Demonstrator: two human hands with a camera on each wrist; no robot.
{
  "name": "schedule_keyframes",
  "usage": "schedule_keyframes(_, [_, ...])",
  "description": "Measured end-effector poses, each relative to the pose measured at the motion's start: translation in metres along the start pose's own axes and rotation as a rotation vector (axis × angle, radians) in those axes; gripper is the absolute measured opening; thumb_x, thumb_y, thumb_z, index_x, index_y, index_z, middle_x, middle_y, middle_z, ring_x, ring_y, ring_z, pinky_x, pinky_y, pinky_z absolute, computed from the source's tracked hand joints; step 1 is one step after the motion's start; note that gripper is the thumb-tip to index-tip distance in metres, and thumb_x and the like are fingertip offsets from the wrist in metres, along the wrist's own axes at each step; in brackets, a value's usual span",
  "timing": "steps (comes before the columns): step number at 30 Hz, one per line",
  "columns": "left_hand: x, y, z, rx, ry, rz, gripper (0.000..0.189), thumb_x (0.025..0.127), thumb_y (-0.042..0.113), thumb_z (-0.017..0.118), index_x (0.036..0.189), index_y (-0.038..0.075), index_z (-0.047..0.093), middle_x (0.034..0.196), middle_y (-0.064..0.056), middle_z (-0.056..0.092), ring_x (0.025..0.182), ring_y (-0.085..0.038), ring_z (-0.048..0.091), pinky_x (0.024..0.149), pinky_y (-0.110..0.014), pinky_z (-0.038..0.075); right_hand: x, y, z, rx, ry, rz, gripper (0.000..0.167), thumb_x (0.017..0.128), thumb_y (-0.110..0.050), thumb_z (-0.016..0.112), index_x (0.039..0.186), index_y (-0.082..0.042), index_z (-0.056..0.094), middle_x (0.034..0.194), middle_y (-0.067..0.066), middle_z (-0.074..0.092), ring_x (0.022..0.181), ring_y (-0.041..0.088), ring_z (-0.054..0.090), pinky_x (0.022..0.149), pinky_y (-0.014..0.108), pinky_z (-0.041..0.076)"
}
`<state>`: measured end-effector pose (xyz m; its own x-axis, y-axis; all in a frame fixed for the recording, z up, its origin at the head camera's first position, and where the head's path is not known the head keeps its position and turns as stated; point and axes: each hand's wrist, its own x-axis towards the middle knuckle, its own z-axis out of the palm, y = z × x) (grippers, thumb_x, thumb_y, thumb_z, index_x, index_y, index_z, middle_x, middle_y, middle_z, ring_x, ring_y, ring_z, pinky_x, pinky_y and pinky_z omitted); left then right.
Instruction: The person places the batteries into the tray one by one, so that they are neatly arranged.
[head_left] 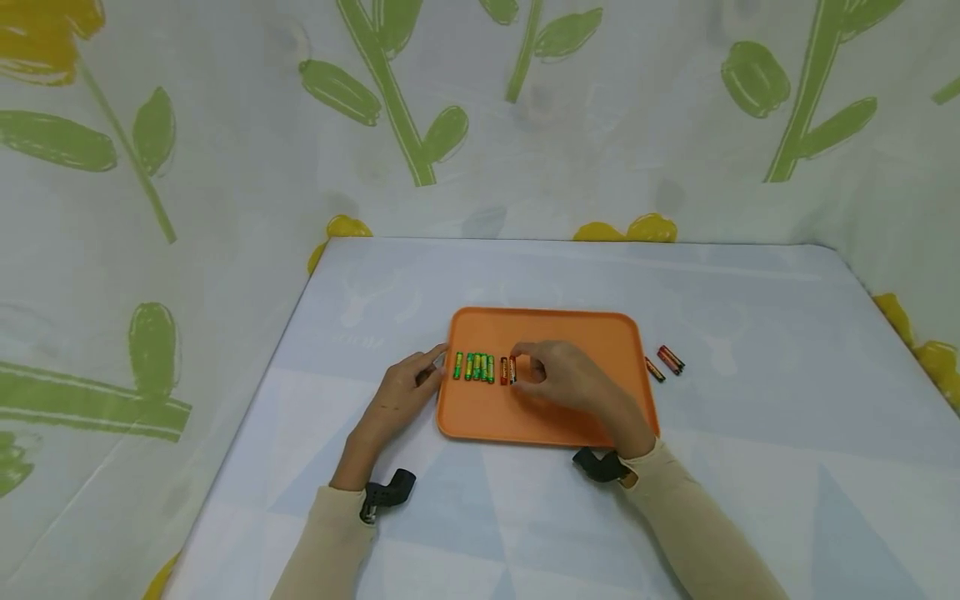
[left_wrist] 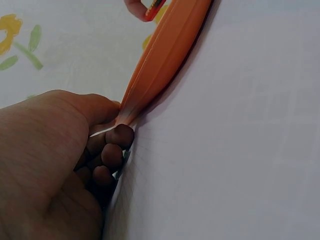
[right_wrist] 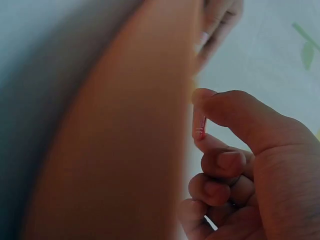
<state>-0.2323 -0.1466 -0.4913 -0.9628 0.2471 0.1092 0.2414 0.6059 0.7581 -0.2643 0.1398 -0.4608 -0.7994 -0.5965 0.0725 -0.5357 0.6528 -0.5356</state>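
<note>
My left hand (head_left: 401,393) pinches the left edge of an orange tray (head_left: 555,421) between thumb and fingers; the left wrist view shows the thumb on the rim (left_wrist: 142,85). Over the middle of the tray, my right hand (head_left: 572,379) holds a red battery (head_left: 513,370) by its ends, thumb at one end and index finger at the other. Right beside it lies another red battery (head_left: 504,372). To the left, several green batteries (head_left: 477,367) lie side by side in a row, the leftmost one (head_left: 457,366) set a little apart.
Off the tray's right side, a pair of red batteries (head_left: 671,359) and a single darker one (head_left: 655,369) lie on the pale patterned tabletop (head_left: 750,400). A wall sheet (head_left: 247,125) with green leaves and yellow flowers stands behind and to the left.
</note>
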Motion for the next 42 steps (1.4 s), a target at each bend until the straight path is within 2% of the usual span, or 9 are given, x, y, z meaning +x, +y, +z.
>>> schedule_keyframes(8, [0.002,0.0017,0.0011,0.006,-0.01,-0.004,0.045,0.104,0.019,0.058,0.148,0.012,0.052,0.084,0.0,0.053,0.071,-0.015,0.045,0.063,-0.029,0.039,-0.0001,0.0017,0.0061,0.016,0.014,0.028,0.035,0.087,-0.022,0.079,0.119,-0.012,0.068,0.065,-0.006,0.045,0.06,0.009,0.042,0.055,0.026,0.034])
schedule_keyframes(24, [0.0025,0.0007,0.0001,-0.006,-0.003,-0.007,0.046,0.103,0.021,0.059,0.148,0.014,0.052,0.084,0.0,0.053,0.071,-0.015,0.045,0.064,-0.03,0.039,0.0035,0.0053,0.0082,0.014,0.009,0.075,0.037,0.088,-0.025,0.08,0.119,-0.009,0.068,0.062,-0.006,0.044,0.058,0.009,0.041,0.054,0.026,0.031])
schedule_keyframes(42, [0.0002,0.0007,0.0,-0.005,-0.002,-0.022,0.045,0.104,0.02,0.058,0.148,0.013,0.052,0.084,0.0,0.052,0.072,-0.015,0.045,0.064,-0.03,0.039,0.0057,0.007,0.0065,0.047,-0.035,0.089,0.039,0.089,-0.028,0.078,0.122,-0.01,0.067,0.064,-0.005,0.045,0.06,0.009,0.041,0.055,0.027,0.033])
